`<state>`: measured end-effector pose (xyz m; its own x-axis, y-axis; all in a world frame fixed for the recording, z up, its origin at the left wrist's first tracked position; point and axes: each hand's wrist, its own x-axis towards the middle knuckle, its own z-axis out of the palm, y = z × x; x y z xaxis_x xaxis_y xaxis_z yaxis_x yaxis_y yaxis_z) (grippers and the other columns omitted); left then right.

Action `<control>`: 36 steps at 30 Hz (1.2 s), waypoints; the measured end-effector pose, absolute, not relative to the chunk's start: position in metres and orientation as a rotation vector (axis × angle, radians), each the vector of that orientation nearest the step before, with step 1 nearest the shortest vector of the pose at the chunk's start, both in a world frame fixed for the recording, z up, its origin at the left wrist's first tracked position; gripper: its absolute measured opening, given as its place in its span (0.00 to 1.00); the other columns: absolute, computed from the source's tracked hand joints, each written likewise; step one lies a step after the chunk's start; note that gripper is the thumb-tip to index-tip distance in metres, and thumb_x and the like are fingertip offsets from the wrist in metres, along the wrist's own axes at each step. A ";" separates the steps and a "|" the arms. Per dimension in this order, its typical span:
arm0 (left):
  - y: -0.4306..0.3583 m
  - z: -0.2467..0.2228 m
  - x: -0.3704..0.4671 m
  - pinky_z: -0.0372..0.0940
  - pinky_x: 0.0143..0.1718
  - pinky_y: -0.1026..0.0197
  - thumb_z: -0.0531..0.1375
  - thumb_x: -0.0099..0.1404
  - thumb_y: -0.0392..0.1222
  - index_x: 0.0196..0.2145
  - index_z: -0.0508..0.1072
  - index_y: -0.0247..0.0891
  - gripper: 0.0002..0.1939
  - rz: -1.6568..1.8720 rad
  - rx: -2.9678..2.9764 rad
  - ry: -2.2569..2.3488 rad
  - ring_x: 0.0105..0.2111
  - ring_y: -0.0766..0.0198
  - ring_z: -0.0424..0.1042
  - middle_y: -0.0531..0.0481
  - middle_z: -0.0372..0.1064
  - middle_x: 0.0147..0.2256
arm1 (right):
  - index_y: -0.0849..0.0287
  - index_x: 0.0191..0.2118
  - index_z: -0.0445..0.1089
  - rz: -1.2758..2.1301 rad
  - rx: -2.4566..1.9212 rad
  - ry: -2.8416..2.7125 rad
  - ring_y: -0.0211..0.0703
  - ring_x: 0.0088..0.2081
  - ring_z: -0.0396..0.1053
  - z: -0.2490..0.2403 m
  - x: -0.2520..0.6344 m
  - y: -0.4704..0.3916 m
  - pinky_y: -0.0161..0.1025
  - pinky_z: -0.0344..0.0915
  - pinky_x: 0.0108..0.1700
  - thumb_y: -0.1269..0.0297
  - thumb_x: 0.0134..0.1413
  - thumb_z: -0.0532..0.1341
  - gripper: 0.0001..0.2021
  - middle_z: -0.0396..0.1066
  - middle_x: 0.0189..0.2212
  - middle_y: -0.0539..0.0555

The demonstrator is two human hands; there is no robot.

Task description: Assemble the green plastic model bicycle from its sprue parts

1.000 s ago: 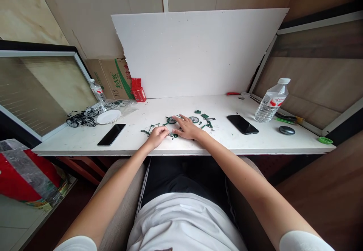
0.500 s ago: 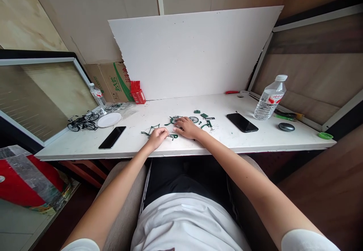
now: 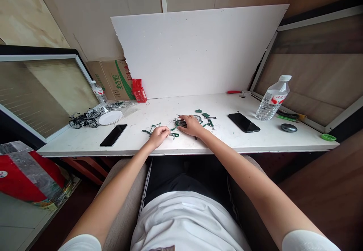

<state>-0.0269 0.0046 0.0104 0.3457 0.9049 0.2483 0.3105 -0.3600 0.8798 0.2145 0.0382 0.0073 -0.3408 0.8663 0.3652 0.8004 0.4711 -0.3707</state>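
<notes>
On the white table, my left hand (image 3: 159,136) is closed in a pinch, and whatever lies between its fingertips is too small to make out. A green model bicycle frame (image 3: 154,127) lies beside and partly behind that hand. Just right of its fingertips is a small green chain-guard-like piece (image 3: 175,134). My right hand (image 3: 193,125) curves over a dark toy bicycle wheel (image 3: 180,123), fingers and thumb on either side of it. Another spoked wheel (image 3: 197,118) shows behind the right hand. Further right lies a green forked part (image 3: 209,123).
Small green blocks (image 3: 205,115) lie behind. A black phone (image 3: 244,122), a water bottle (image 3: 272,98) and a mouse (image 3: 289,127) stand to the right. On the left are another phone (image 3: 114,135), a white plate (image 3: 110,117) and black model bicycles (image 3: 84,120).
My right hand has shifted slightly, and the dark wheel now shows between its fingers and thumb. My left hand keeps its pinch in nearly the same place. The view has moved slightly.
</notes>
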 end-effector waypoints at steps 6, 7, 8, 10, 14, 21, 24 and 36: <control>0.005 0.010 -0.028 0.55 0.31 0.61 0.58 0.61 0.46 0.25 0.71 0.38 0.11 1.012 1.860 1.059 0.26 0.64 0.60 0.53 0.63 0.23 | 0.57 0.59 0.73 0.101 -1.450 -2.232 0.62 0.61 0.67 0.010 0.213 0.036 0.53 0.62 0.60 0.50 0.68 0.62 0.21 0.77 0.57 0.62; 0.006 0.010 -0.028 0.55 0.31 0.61 0.58 0.61 0.46 0.25 0.71 0.38 0.11 1.012 1.860 1.056 0.26 0.64 0.60 0.53 0.64 0.23 | 0.57 0.58 0.74 0.089 -1.461 -2.236 0.62 0.61 0.66 0.010 0.213 0.036 0.53 0.62 0.60 0.50 0.68 0.61 0.21 0.77 0.56 0.63; 0.006 0.010 -0.028 0.55 0.31 0.61 0.58 0.61 0.46 0.25 0.71 0.38 0.11 1.012 1.860 1.054 0.26 0.64 0.60 0.53 0.64 0.23 | 0.57 0.57 0.74 0.074 -1.478 -2.233 0.62 0.61 0.66 0.011 0.213 0.035 0.53 0.62 0.60 0.50 0.68 0.61 0.20 0.77 0.56 0.63; 0.006 0.010 -0.027 0.56 0.31 0.61 0.58 0.61 0.46 0.25 0.71 0.38 0.11 1.009 1.856 1.055 0.26 0.64 0.61 0.53 0.64 0.23 | 0.58 0.58 0.74 0.044 -1.538 -2.210 0.63 0.62 0.64 0.012 0.212 0.034 0.54 0.61 0.60 0.52 0.68 0.60 0.20 0.76 0.57 0.64; 0.006 0.010 -0.027 0.56 0.31 0.60 0.58 0.60 0.47 0.25 0.71 0.38 0.11 1.003 1.847 1.065 0.26 0.64 0.60 0.53 0.64 0.24 | 0.60 0.59 0.72 -0.007 -1.688 -2.156 0.68 0.64 0.61 0.014 0.210 0.032 0.59 0.59 0.61 0.63 0.64 0.59 0.20 0.73 0.59 0.67; 0.005 0.010 -0.028 0.56 0.32 0.60 0.58 0.60 0.48 0.25 0.70 0.38 0.12 0.993 1.866 1.074 0.26 0.64 0.60 0.54 0.63 0.24 | 0.58 0.57 0.74 -0.084 -1.691 -1.958 0.66 0.62 0.60 0.023 0.207 0.036 0.58 0.62 0.58 0.70 0.65 0.55 0.18 0.72 0.59 0.66; 0.006 0.010 -0.028 0.57 0.32 0.60 0.58 0.61 0.47 0.25 0.70 0.39 0.12 0.999 1.855 1.055 0.27 0.64 0.61 0.54 0.62 0.24 | 0.57 0.51 0.78 -0.021 -1.635 -1.997 0.67 0.59 0.63 0.028 0.199 0.047 0.57 0.64 0.55 0.65 0.70 0.55 0.15 0.77 0.52 0.66; 0.012 0.002 -0.031 0.58 0.33 0.61 0.59 0.62 0.45 0.27 0.72 0.38 0.10 1.019 1.838 1.030 0.28 0.63 0.63 0.54 0.63 0.24 | 0.58 0.41 0.82 0.119 -1.680 -2.146 0.68 0.56 0.63 0.023 0.167 0.109 0.60 0.62 0.55 0.62 0.65 0.63 0.10 0.80 0.38 0.67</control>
<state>-0.0306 0.0119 0.0017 0.3501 0.8988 0.2637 0.2730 -0.3672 0.8892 0.1671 0.1089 0.0226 -0.1889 0.9456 0.2648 0.9106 0.2696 -0.3132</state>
